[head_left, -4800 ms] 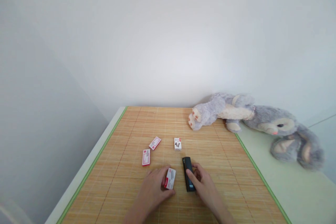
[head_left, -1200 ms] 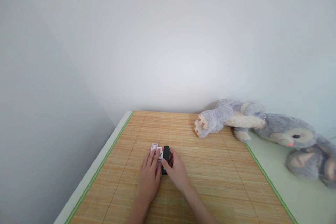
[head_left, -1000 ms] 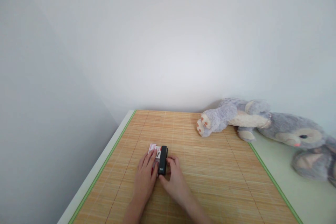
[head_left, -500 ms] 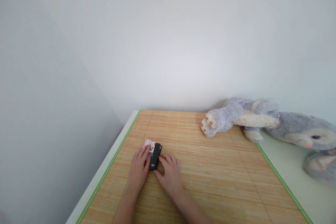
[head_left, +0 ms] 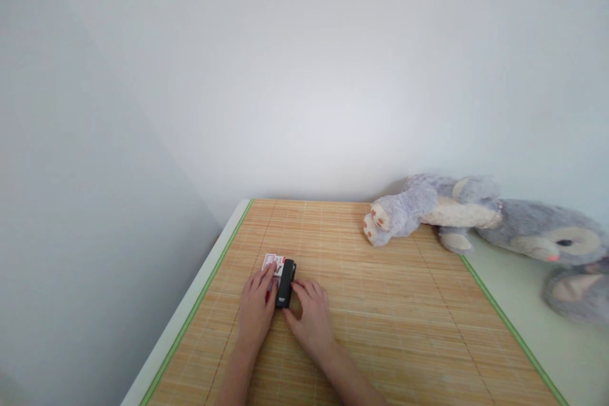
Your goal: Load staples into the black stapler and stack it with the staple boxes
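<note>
Black stapler (head_left: 286, 284) lies beside small boxes (head_left: 269, 259) on the bamboo-covered counter (head_left: 404, 304). My left hand (head_left: 254, 312) covers them, its hold unclear; my right hand (head_left: 314, 322) spreads open against the stapler. Aligning them seems to need gentle side pressure.

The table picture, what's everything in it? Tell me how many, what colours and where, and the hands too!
stapler: one, black, between the hands
small cardboard boxes: at least two, white and red, partly under the left hand
bamboo mat: one, tan with green edging, on the table
table: one, pale, under the mat
plush rabbit: one, grey and cream, far right
walls: two, whitish, behind and left
left hand: one, bare, on the boxes
right hand: one, bare, touching the stapler
</note>
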`<state>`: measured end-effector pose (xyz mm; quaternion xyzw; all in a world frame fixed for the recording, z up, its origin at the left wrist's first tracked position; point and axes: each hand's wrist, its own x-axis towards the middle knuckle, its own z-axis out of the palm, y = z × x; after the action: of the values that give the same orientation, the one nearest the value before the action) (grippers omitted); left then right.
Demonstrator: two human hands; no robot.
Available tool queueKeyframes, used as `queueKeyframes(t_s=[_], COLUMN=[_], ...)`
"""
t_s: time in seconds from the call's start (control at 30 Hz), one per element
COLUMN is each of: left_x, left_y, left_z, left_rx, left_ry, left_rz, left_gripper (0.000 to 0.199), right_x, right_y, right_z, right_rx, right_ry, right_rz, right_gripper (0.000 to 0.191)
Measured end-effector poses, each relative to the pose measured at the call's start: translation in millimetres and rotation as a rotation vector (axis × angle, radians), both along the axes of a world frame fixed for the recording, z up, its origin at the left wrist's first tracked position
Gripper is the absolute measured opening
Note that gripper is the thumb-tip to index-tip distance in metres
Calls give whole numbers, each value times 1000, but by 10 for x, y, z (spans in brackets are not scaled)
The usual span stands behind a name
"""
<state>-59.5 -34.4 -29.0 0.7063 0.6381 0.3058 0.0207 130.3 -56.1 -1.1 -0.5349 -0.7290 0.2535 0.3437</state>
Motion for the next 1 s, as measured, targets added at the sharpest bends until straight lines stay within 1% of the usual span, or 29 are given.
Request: queueKeyframes(t_s=[0.4, 0.73, 1.0], left_x=[83, 41, 58], left_y=[-33, -11, -33], left_z=[26, 3, 48], left_rx=[25, 37, 52], left_ry=[-6, -11, -12], left_rz=[30, 22, 31], left_gripper=[50, 48, 46], right_x=[2, 16, 31], right_y=[7, -2, -7], right_z=[2, -22, -5], right_rx=[19, 16, 11], right_ry=[4, 4, 13], right_rz=[-7, -8, 10], right_gripper=[55, 55, 59])
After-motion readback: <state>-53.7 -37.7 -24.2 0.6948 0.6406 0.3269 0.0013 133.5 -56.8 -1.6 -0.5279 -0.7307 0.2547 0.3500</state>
